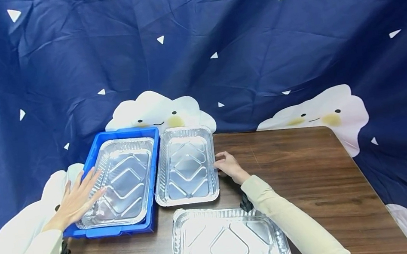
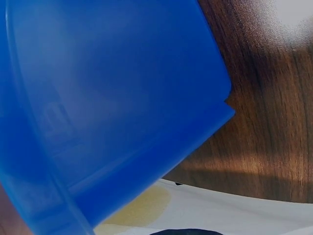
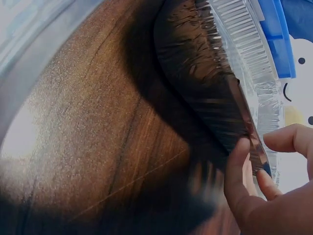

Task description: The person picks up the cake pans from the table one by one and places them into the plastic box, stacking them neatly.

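Note:
A foil tray lies inside a shallow blue plastic bin at the left of the table. My left hand is over the left side of both, its fingers straight and spread across the tray's rim. In the left wrist view the bin's blue outer wall fills much of the frame, and the hand is out of sight. A second foil tray sits just right of the bin. Its right rim is pinched between the thumb and fingers of my right hand. The right wrist view shows the rim between thumb and fingertips.
Nearest the front, a larger foil tray lies partly beneath my right forearm. The brown wooden table extends to the right. A dark blue curtain with smiling clouds hangs behind the table's back edge and down its sides.

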Motion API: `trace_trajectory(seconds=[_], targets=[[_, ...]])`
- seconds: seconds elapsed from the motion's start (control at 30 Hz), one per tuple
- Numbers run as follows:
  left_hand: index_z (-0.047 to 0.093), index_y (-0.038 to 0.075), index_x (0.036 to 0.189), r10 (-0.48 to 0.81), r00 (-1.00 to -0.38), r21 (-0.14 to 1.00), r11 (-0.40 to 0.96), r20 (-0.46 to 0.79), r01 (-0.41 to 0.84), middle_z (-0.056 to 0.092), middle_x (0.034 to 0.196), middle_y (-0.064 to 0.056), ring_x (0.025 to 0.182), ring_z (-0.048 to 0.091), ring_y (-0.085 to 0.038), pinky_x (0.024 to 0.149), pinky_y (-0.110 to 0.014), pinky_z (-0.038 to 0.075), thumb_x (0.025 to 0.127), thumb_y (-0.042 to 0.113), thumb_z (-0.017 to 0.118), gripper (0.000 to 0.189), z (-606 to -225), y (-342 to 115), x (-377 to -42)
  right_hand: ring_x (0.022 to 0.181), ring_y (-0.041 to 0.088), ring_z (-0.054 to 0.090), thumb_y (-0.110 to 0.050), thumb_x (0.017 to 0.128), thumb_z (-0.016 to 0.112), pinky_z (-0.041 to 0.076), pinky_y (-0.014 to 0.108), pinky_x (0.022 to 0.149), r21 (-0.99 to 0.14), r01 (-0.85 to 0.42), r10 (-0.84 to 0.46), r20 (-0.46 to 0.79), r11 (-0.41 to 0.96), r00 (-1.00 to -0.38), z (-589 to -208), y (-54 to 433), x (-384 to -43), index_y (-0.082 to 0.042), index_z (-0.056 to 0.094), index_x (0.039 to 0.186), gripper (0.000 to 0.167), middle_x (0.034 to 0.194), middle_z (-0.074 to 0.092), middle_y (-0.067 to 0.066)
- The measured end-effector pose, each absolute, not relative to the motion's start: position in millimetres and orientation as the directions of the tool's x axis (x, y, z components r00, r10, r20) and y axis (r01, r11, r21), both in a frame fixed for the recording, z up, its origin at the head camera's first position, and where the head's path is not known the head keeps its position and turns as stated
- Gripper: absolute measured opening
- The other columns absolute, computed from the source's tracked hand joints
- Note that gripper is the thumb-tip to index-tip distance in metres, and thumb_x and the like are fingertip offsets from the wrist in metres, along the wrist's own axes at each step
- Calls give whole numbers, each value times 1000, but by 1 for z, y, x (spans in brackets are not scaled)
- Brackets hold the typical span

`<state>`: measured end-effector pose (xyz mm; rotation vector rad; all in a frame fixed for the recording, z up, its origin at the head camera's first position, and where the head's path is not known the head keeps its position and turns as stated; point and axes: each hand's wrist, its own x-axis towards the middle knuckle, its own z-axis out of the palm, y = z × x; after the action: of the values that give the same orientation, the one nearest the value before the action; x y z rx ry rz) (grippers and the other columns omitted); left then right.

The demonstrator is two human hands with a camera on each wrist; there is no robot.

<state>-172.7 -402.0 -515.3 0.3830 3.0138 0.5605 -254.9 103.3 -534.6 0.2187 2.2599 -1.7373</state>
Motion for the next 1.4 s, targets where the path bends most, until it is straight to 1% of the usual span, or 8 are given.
trace_trajectory(seconds=[0.13, 0.3, 0.53, 0.67, 0.77, 0.9, 1.03, 1.4], targets=[[19, 11, 170, 251, -968, 359, 904, -6, 233, 10, 175, -23, 159, -5, -50, 117, -71, -20, 109, 50, 48, 78, -515, -402, -173, 86, 15, 64, 0, 90, 60, 60, 39, 84, -921, 293, -67, -320, 257, -945, -537, 101, -258, 7, 53, 141, 52, 110, 71, 18], [19, 10, 170, 250, -968, 358, 905, -9, 230, 11, 175, -23, 159, -4, -51, 117, -72, -19, 109, 51, 48, 78, -515, -402, -173, 84, 15, 60, 1, 89, 59, 57, 32, 74, -914, 295, -81, -328, 278, -941, -539, 100, -259, 7, 51, 144, 56, 102, 68, 14], [20, 11, 170, 250, -968, 353, 906, -4, 232, 11, 175, -23, 159, -4, -51, 117, -73, -18, 109, 51, 48, 78, -515, -402, -174, 74, 15, 58, 1, 84, 60, 55, 28, 62, -922, 283, -83, -314, 264, -946, -538, 101, -262, 4, 52, 143, 60, 86, 62, 6], [20, 11, 170, 248, -969, 353, 907, -3, 231, 11, 175, -23, 159, -4, -50, 117, -73, -18, 109, 51, 48, 78, -515, -402, -174, 70, 14, 57, 1, 81, 59, 56, 29, 63, -923, 280, -97, -314, 264, -944, -535, 103, -262, 3, 51, 143, 62, 80, 58, 4], [20, 11, 170, 248, -969, 356, 906, -6, 230, 11, 175, -23, 159, -4, -51, 117, -73, -18, 109, 51, 48, 78, -515, -402, -174, 68, 13, 58, 3, 81, 59, 58, 32, 65, -924, 274, -103, -310, 265, -945, -532, 105, -262, 4, 50, 143, 62, 84, 60, 6], [20, 11, 170, 248, -969, 359, 905, -8, 228, 11, 175, -23, 159, -4, -51, 117, -74, -18, 109, 50, 49, 78, -515, -402, -173, 64, 13, 59, 4, 84, 61, 58, 33, 65, -929, 268, -115, -304, 254, -946, -525, 106, -262, 4, 49, 142, 60, 101, 69, 17], [20, 10, 170, 246, -969, 359, 906, -10, 226, 10, 175, -23, 159, -5, -50, 117, -73, -18, 109, 49, 49, 78, -515, -402, -172, 64, 14, 60, 5, 84, 63, 59, 33, 64, -933, 263, -125, -300, 246, -946, -517, 108, -262, 3, 48, 142, 59, 115, 68, 25], [20, 11, 169, 249, -968, 356, 905, -2, 232, 11, 175, -23, 159, -4, -50, 117, -73, -18, 109, 51, 48, 78, -516, -402, -173, 69, 12, 61, 7, 84, 60, 59, 29, 61, -948, 249, -143, -279, 196, -950, -486, 117, -261, 5, 44, 145, 63, 114, 66, 23]])
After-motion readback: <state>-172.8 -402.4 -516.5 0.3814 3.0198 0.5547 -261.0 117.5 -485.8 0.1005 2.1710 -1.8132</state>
